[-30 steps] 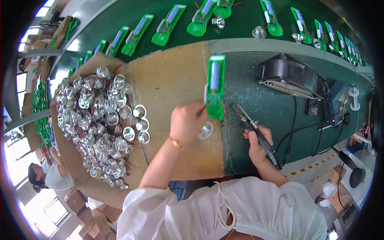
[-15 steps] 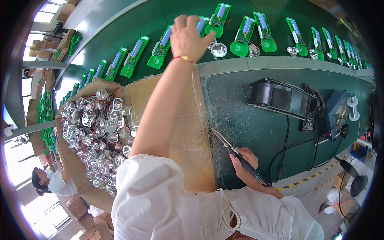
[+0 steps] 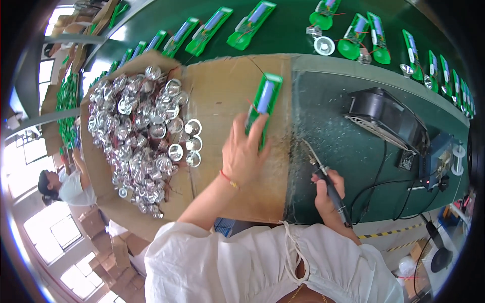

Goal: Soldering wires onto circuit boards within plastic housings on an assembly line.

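Note:
My left hand (image 3: 245, 154) is closed on the lower end of a green plastic housing (image 3: 274, 98). This housing holds a blue cylindrical cell and lies tilted on the cardboard sheet (image 3: 222, 96). The hand covers the housing's lower part. To the right, my right hand (image 3: 329, 189) grips a soldering iron (image 3: 337, 198) by its black handle. Its metal tip points up and left over the green work surface (image 3: 323, 96), apart from the housing.
Many silvery reflector cups (image 3: 136, 126) fill a cardboard box at left. Beyond the sheet runs a row of green housings (image 3: 252, 25), some beside reflectors. A black fan (image 3: 386, 118), a blue soldering station (image 3: 434, 161) and a solder spool (image 3: 458, 159) stand right. Another person (image 3: 70, 184) is far left.
My left hand has come back from the far row to the cardboard, bringing one green housing. My right hand still holds the soldering iron. The whole view has shifted.

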`<state>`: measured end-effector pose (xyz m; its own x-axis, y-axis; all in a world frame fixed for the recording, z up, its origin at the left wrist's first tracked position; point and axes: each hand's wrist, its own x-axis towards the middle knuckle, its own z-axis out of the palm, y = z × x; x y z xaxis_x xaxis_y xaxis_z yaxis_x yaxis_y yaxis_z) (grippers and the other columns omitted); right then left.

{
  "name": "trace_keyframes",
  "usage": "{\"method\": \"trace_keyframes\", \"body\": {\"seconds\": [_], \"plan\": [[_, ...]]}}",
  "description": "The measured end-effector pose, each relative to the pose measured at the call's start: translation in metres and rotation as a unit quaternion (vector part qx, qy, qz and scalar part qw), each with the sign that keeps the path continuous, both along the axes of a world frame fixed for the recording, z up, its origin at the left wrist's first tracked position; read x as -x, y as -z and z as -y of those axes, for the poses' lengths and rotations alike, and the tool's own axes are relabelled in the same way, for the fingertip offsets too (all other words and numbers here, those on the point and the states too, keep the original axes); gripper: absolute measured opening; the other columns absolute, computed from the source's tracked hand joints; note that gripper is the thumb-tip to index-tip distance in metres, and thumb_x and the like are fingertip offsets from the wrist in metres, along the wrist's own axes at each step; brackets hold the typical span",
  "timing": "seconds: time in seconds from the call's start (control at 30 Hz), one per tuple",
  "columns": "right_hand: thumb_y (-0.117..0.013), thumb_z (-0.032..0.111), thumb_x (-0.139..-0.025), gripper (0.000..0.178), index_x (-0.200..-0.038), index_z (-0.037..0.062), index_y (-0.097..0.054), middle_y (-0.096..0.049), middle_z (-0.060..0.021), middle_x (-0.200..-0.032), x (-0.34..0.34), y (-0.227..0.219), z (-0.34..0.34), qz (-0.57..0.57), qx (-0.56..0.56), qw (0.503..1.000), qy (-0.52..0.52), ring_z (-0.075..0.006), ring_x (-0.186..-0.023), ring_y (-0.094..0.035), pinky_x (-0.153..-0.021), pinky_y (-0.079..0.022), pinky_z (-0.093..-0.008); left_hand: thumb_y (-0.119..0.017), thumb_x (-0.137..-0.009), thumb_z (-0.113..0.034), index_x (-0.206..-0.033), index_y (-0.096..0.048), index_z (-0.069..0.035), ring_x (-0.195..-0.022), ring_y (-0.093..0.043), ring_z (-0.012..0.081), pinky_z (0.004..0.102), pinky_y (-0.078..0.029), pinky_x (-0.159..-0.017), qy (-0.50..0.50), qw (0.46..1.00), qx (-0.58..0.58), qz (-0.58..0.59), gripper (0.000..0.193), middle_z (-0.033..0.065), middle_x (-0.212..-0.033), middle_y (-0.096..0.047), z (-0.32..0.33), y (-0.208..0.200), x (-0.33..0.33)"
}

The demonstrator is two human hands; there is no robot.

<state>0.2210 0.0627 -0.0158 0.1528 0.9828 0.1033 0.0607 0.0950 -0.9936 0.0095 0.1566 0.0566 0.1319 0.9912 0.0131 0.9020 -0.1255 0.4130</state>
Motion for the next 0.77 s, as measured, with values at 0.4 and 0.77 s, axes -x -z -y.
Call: {"method": "trace_keyframes", "body": {"seconds": [0.4,0.77], "plan": [[-0.054,0.016,-0.085,0.026,-0.100,-0.0037,-0.045,-0.058,-0.0148,-0.084,0.005,-0.002,0.004,-0.018,0.035,0.999,0.024,-0.0171,-0.069,-0.058,-0.066,-0.049,-0.0293,-0.069,-0.069,-0.030,-0.080,-0.061,-0.010,-0.084,-0.052,0.0255,0.0389,-0.039,-0.072,-0.189,0.930,-0.072,-0.307,0.024,0.0059,-0.086,-0.054,0.009,-0.004,0.114],[-0.056,0.020,-0.085,0.030,-0.101,-0.0037,-0.048,-0.061,-0.0152,-0.083,0.005,-0.008,-0.001,-0.030,0.070,0.996,0.047,-0.0154,-0.067,-0.059,-0.063,-0.050,-0.0267,-0.073,-0.064,-0.025,-0.108,-0.059,-0.014,-0.101,-0.046,0.0283,0.0429,-0.033,-0.089,-0.088,0.995,0.004,-0.055,0.047,0.0101,-0.107,-0.050,0.083,0.001,0.086]]}}
